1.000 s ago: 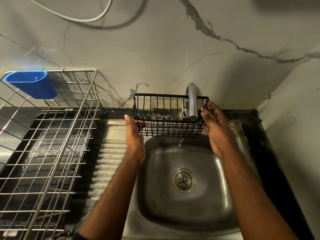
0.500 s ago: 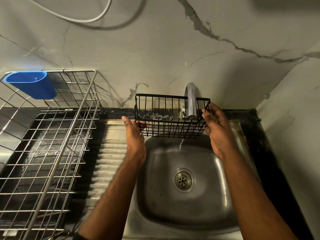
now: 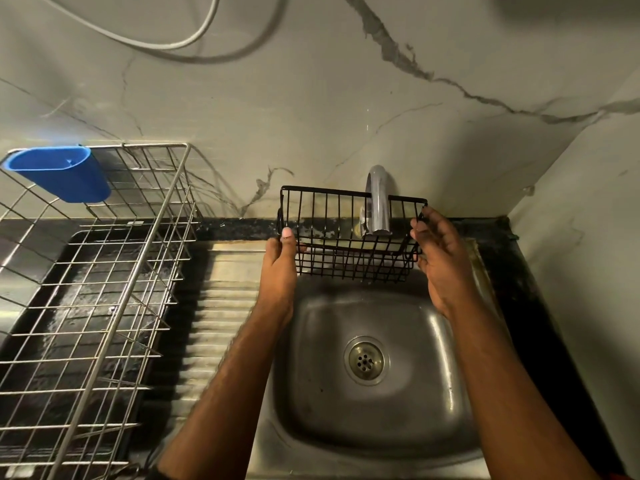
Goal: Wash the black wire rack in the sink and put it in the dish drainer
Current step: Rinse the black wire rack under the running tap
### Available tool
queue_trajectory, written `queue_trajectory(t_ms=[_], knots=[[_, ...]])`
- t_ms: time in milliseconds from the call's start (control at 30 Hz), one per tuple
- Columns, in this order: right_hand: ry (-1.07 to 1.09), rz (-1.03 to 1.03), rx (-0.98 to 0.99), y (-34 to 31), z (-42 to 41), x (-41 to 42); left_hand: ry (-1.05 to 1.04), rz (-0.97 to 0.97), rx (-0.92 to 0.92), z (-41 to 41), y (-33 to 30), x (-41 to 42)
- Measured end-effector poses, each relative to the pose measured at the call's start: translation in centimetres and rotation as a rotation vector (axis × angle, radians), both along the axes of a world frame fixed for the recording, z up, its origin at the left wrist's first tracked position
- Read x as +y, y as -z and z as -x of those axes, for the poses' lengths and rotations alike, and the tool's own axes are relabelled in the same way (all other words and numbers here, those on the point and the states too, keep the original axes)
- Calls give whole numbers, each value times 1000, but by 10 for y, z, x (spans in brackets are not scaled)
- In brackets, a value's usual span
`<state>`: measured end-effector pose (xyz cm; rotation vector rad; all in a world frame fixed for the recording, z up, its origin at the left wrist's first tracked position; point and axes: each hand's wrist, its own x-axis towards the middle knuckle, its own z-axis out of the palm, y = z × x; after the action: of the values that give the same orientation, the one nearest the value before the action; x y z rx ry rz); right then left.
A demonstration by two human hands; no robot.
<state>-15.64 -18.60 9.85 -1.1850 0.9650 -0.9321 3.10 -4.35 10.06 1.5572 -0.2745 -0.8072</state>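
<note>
Over sink (image 3: 363, 427) | both hands (image 3: 280, 268) (image 3: 440, 258) grip black wire rack (image 3: 349, 247) ends | faucet (image 3: 378, 202) inside | dish drainer (image 3: 104, 271) left

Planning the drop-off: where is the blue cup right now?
In the head view, the blue cup hangs on the far left corner of the dish drainer, against the wall, left of the sink.

no readable text, no labels, no brand marks, no numbers anywhere in view

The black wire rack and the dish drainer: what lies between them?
In the head view, the ribbed steel drainboard lies between the black wire rack and the dish drainer; the left hand holds the rack's near end.
</note>
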Motion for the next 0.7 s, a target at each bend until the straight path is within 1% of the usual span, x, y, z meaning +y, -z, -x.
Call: queue_trajectory(t_ms=[67, 333, 700], knots=[[19, 20, 17, 2, 0, -1, 1, 0, -41, -1, -3, 2], [44, 52, 13, 4, -2, -2, -33, -30, -50, -1, -7, 5], [26, 63, 41, -3, -3, 0, -33, -17, -12, 1, -14, 9]])
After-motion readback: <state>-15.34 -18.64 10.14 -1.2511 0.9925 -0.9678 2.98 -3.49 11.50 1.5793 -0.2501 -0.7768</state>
